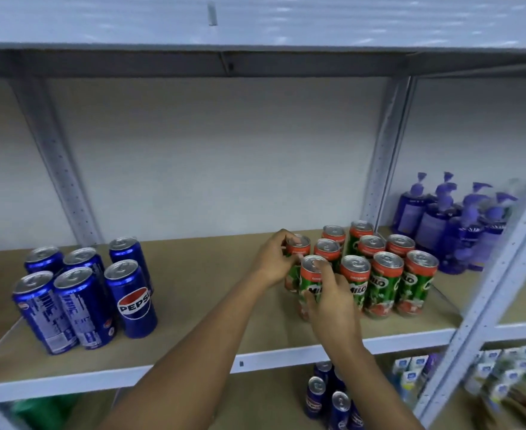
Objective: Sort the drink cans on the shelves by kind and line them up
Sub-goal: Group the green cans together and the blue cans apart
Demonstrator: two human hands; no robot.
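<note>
Several green-and-red Milo cans [383, 283] stand in rows at the right of the middle shelf [193, 283]. My left hand [272, 259] grips the back-left Milo can [299, 245] from its left side. My right hand [330, 302] wraps around the front-left Milo can [313, 268] from the front. Several blue Pepsi cans [81, 293] stand grouped at the shelf's left, apart from both hands.
Purple pump bottles [451, 221] stand on the neighbouring shelf at the right, past a metal upright [383, 162]. Dark blue cans [327, 395] and small white cartons [504, 373] sit on the lower shelf. An upper shelf board [255, 60] hangs above.
</note>
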